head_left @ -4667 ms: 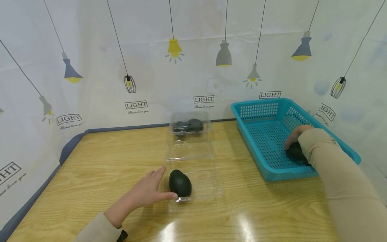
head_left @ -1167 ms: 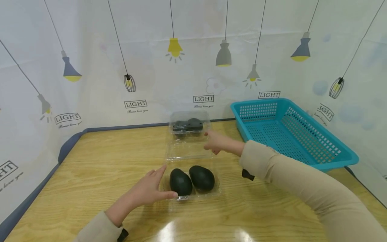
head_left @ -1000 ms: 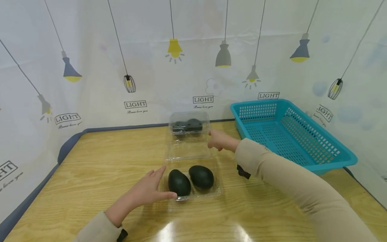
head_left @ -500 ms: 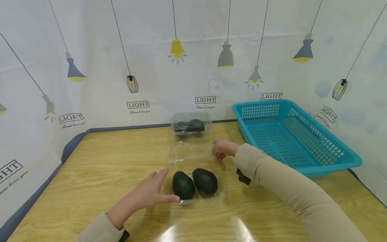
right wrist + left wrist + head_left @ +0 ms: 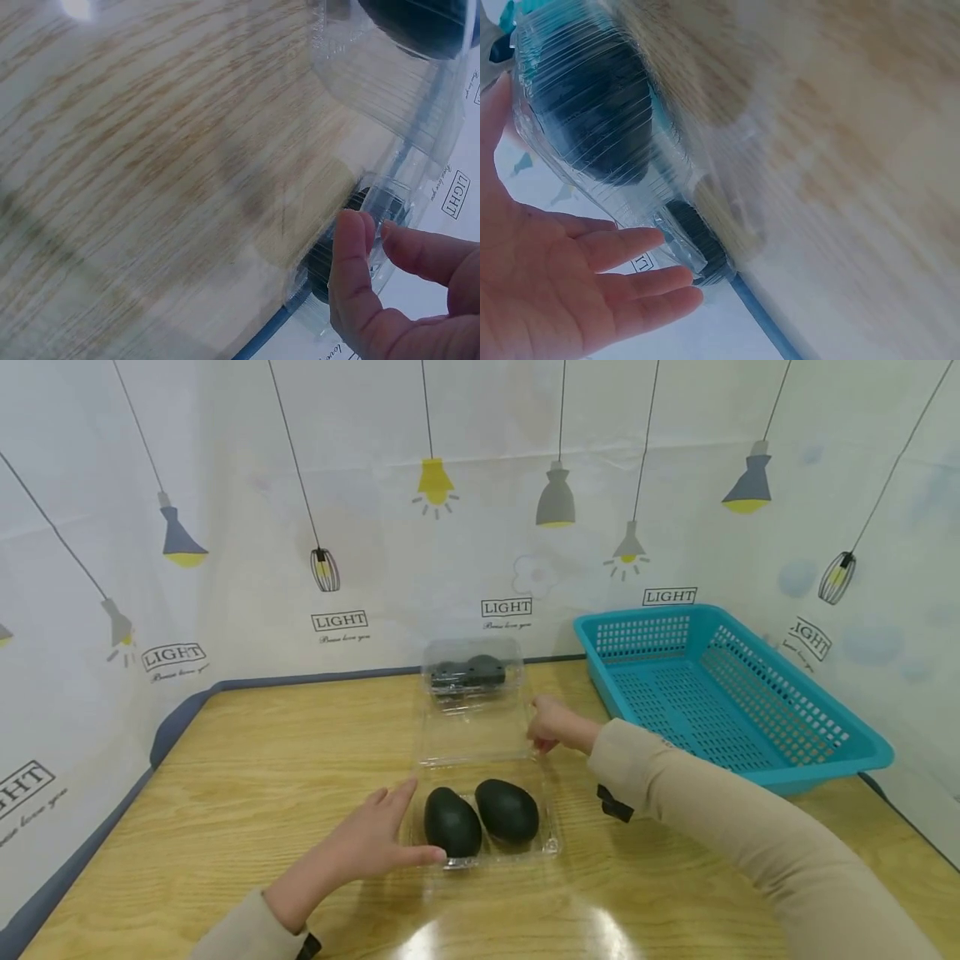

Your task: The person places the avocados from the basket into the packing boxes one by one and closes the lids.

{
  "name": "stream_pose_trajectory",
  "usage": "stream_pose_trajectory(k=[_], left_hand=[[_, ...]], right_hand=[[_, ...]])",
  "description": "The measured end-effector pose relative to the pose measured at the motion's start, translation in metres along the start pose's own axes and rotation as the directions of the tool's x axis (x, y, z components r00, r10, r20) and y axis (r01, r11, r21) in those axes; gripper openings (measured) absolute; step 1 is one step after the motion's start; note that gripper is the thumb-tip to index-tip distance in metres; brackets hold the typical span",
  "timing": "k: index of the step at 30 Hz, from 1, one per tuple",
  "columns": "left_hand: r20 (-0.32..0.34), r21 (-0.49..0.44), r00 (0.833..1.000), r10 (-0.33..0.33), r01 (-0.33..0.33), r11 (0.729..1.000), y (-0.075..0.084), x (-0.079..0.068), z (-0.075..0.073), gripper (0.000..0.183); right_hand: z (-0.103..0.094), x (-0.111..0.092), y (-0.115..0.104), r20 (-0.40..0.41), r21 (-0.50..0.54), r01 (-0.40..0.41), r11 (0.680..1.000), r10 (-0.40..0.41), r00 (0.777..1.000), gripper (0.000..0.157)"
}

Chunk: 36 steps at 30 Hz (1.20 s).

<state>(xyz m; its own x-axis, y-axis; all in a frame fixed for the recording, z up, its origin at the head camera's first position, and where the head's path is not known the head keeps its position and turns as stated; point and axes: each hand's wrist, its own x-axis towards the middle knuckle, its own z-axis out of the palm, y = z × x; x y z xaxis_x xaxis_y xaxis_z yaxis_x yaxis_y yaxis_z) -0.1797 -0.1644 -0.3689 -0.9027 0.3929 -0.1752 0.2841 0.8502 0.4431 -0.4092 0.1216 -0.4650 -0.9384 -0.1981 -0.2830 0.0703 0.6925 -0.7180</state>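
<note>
Two dark, smooth avocados, one on the left and one on the right, lie side by side in the base of a clear plastic clamshell box. Its lid is folded back, away from the person. My left hand stands at the box's left side with fingers spread, thumb tip at the front left corner. The left wrist view shows an avocado through the ribbed wall, beside the straight fingers. My right hand pinches the lid's right edge with bent fingers; in the right wrist view, thumb and fingertips nearly meet there.
Behind the lid, against the wall, stands another clear box with dark avocados inside. A blue-green perforated plastic basket sits at the back right, under the right forearm's far side. Wooden table surface extends to the left.
The right hand has carried an avocado from the basket into the box beside the first, let go, and moved to the lid's right edge. The left hand has stayed at the box.
</note>
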Motion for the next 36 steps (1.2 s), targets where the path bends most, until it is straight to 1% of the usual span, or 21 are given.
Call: stream_pose_trajectory(k=[1,2,4,5,6,7,8,11,13,14,15,18,20,22,26,27,28,30,33,36], left_hand=[[-0.001,0.003,1.0,0.0,0.0,1.0,0.0,0.0,0.0,0.107],[-0.001,0.005,1.0,-0.001,0.001,1.0,0.0,0.0,0.0,0.108],[0.002,0.005,1.0,-0.005,0.005,1.0,0.0,-0.001,0.001,0.109],[0.004,0.006,1.0,-0.006,0.006,1.0,0.001,-0.001,0.001,0.109],[0.004,0.006,1.0,-0.007,0.007,1.0,0.001,-0.002,0.001,0.11],[0.005,0.007,1.0,-0.005,0.005,1.0,0.001,-0.002,0.002,0.11],[0.004,0.007,1.0,-0.003,0.003,1.0,0.001,-0.003,0.002,0.111],[-0.01,0.017,1.0,0.02,-0.02,1.0,0.001,-0.003,0.003,0.112],[-0.022,0.029,0.999,0.036,-0.035,0.999,0.001,-0.003,0.004,0.114],[-0.029,0.037,0.999,0.042,-0.041,0.998,0.001,-0.003,0.004,0.114],[-0.033,0.046,0.998,0.048,-0.046,0.998,0.001,-0.003,0.004,0.115],[-0.048,0.063,0.997,0.058,-0.055,0.996,0.001,-0.001,0.005,0.115],[-0.059,0.074,0.996,0.061,-0.057,0.996,0.0,0.001,0.006,0.114],[-0.059,0.066,0.997,0.055,-0.051,0.997,0.0,0.004,0.005,0.114],[-0.045,0.034,0.998,0.032,-0.03,0.999,-0.002,0.01,0.004,0.114],[-0.038,0.025,0.999,0.023,-0.022,0.999,-0.001,0.012,0.003,0.113],[-0.033,0.017,0.999,0.021,-0.02,1.0,-0.002,0.013,0.003,0.113],[-0.036,0.015,0.999,0.018,-0.017,1.0,-0.001,0.016,0.002,0.113],[-0.04,0.01,0.999,0.017,-0.017,1.0,-0.001,0.02,0.001,0.113],[-0.05,0.013,0.999,0.015,-0.015,1.0,0.0,0.023,0.0,0.114]], right_hand=[[-0.001,-0.006,-0.004,0.006,0.002,0.015,1.0,-0.016,1.0,0.076],[-0.003,-0.016,-0.01,0.009,-0.002,0.01,1.0,-0.01,1.0,0.076],[-0.006,-0.035,-0.025,0.006,-0.018,-0.032,0.999,0.033,0.999,0.076],[-0.006,-0.041,-0.029,0.005,-0.018,-0.034,0.999,0.034,0.999,0.074],[-0.007,-0.042,-0.03,0.012,-0.007,-0.039,0.999,0.039,0.999,0.077],[-0.007,-0.046,-0.034,0.013,-0.018,-0.062,0.998,0.063,0.998,0.078],[-0.007,-0.046,-0.033,0.01,-0.019,-0.075,0.997,0.075,0.997,0.079],[-0.007,-0.03,-0.015,0.035,0.04,0.004,0.999,-0.005,0.999,0.086],[-0.011,-0.035,-0.018,0.039,0.061,0.004,0.998,-0.007,0.999,0.087],[-0.014,-0.044,-0.024,0.031,0.069,0.01,0.998,-0.012,0.999,0.085],[-0.017,-0.059,-0.036,0.027,0.077,0.0,0.997,-0.002,1.0,0.082],[-0.03,-0.113,-0.079,0.009,0.074,-0.061,0.995,0.06,0.998,0.065],[-0.037,-0.142,-0.099,0.014,0.106,-0.052,0.993,0.051,0.999,0.054],[-0.043,-0.155,-0.107,0.035,0.143,-0.032,0.989,0.027,0.999,0.053],[-0.052,-0.165,-0.113,0.081,0.234,-0.031,0.972,0.012,0.997,0.065],[-0.053,-0.163,-0.111,0.089,0.254,-0.035,0.967,0.012,0.996,0.069],[-0.055,-0.166,-0.113,0.091,0.28,-0.049,0.959,0.024,0.996,0.07],[-0.058,-0.172,-0.116,0.092,0.315,-0.05,0.948,0.022,0.995,0.074],[-0.059,-0.182,-0.117,0.076,0.345,-0.044,0.938,0.019,0.997,0.078],[-0.055,-0.193,-0.115,0.075,0.348,-0.033,0.937,0.007,0.997,0.078]])
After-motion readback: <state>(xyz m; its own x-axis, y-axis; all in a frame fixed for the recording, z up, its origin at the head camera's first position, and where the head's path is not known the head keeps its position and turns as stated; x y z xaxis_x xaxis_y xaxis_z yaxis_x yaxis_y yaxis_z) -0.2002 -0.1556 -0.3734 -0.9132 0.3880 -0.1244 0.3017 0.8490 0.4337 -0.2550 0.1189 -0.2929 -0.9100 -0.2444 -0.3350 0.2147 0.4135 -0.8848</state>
